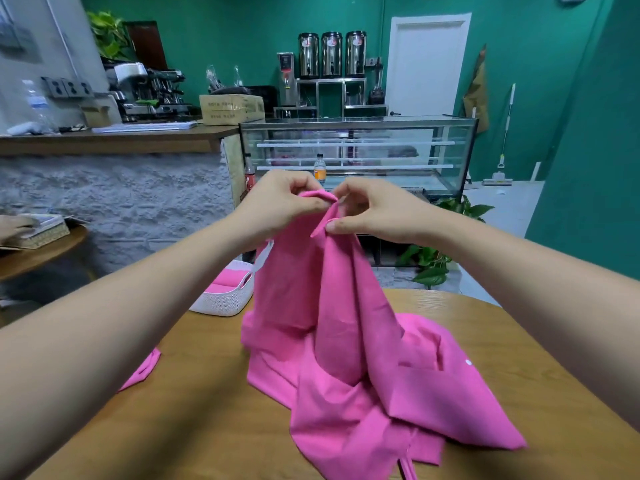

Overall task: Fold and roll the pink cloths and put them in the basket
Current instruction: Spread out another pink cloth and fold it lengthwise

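- The left hand [280, 199] and right hand [372, 211] meet at centre frame, each pinching the top edge of a pink cloth [332, 323] between thumb and curled fingers.
- The cloth hangs from the hands and pools on the wooden desk [207, 427] in the lower middle.
- A white basket [225, 299], just left of the cloth, holds rolled pink cloths [227, 280].
- Another pink piece [143, 370] lies at lower left.
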A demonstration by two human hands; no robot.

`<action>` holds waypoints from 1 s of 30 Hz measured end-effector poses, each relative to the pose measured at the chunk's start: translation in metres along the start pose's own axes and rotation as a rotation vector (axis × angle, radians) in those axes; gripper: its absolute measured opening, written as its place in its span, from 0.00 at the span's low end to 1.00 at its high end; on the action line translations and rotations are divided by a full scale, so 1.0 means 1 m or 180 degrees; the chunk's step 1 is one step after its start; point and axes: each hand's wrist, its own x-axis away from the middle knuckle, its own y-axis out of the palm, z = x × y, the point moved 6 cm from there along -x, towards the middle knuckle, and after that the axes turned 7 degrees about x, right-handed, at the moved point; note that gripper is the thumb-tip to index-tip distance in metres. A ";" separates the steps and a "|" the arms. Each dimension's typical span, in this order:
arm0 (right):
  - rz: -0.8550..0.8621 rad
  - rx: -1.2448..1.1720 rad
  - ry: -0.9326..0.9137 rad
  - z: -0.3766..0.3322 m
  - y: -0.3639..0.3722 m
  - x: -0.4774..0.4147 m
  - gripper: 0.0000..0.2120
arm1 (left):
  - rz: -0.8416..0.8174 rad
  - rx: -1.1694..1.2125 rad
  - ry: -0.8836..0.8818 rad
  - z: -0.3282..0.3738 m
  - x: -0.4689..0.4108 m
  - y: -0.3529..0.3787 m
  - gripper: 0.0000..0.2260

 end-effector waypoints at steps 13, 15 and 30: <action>0.0252 -0.0412 0.0218 0.015 0.005 -0.009 0.12 | 0.0075 0.0195 0.0092 -0.013 0.001 0.010 0.10; 0.0302 -0.0186 0.0229 0.014 0.002 -0.007 0.08 | 0.0077 0.0173 0.0097 -0.012 0.000 0.007 0.08; -0.1032 0.0967 0.1356 0.109 0.080 0.072 0.05 | 0.0306 -0.0300 0.0204 -0.016 0.002 -0.037 0.10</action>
